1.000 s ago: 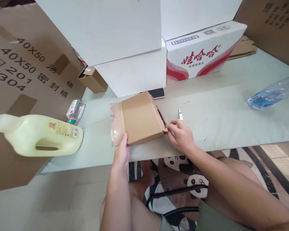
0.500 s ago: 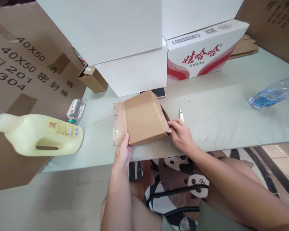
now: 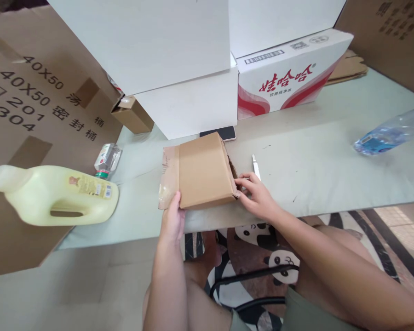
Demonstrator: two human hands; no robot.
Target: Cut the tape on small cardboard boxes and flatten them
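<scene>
A brown cardboard box [image 3: 203, 171] lies on the cloth-covered table in front of me. Its left flap [image 3: 169, 172], with clear tape on it, stretches outward, while the right end has a rough, torn edge and a dark gap. My left hand [image 3: 174, 218] holds the near left corner, thumb on top and fingers partly hidden beneath. At the near right corner, my right hand [image 3: 255, 195] has its thumb and forefinger around the torn edge; some fingertips are hidden by the opening. Just beyond the right hand lies a small utility knife [image 3: 255, 166].
Behind the box are a phone [image 3: 224, 133], white cartons [image 3: 193, 108] and a red-and-white water carton [image 3: 283, 87]. A yellow jug [image 3: 62, 195] and a small clear bottle [image 3: 107, 158] lie left. A plastic water bottle [image 3: 382, 138] lies right. The table edge [image 3: 207, 228] runs close to me.
The box's right end has come down flatter onto the table. My right hand has shifted slightly left and its fingers have loosened and spread a little. The left hand keeps its hold.
</scene>
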